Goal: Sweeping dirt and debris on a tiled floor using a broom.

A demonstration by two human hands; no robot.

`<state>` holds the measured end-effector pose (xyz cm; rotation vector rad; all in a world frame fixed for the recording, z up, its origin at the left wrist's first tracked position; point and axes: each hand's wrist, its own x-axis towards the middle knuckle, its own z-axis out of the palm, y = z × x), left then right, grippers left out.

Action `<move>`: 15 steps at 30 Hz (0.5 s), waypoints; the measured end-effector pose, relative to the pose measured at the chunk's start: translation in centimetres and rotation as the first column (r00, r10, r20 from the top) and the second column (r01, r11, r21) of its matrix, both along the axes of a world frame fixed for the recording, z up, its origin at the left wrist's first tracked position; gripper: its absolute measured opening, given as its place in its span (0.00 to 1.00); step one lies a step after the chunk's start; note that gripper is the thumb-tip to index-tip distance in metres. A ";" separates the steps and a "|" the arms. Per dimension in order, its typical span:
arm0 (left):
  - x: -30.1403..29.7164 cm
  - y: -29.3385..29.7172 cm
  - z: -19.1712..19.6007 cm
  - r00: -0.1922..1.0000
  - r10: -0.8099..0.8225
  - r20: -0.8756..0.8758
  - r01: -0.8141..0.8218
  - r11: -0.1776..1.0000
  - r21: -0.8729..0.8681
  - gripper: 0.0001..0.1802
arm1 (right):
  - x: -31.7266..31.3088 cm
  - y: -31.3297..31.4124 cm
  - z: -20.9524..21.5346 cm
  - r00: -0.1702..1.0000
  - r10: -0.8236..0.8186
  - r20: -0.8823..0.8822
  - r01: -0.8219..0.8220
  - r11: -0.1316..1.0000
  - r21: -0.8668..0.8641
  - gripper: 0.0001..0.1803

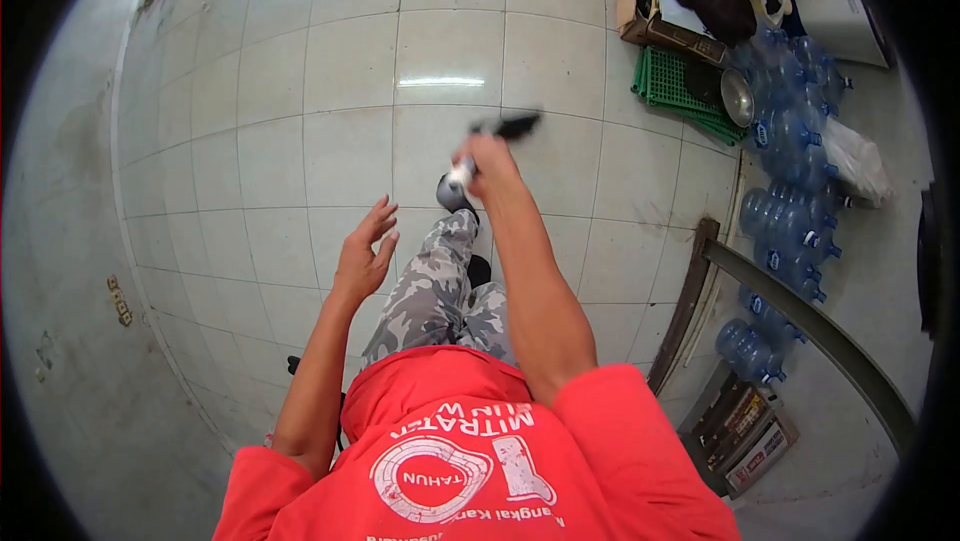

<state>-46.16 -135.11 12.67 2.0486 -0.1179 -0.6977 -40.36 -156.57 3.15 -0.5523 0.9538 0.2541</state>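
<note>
The right hand (485, 163) is wrapped round a motion-blurred, black-ended object (518, 127), its kind unclear, above the tiled floor (340, 71). The left hand (366, 253) hangs empty, fingers loosely spread. Green plastic crates (668, 84) and blue water jugs (790, 226) sit toward the floor's right edge.

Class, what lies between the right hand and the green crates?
From right hand to green crates, the head view shows the held tool's blurred dark end, then pale floor tiles.
</note>
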 end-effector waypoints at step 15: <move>11.5 -2.7 2.3 0.993 -0.065 0.101 0.059 0.996 0.060 0.19 | -21.2 -14.4 11.0 0.953 0.046 -0.299 -0.090 0.986 -0.137 0.04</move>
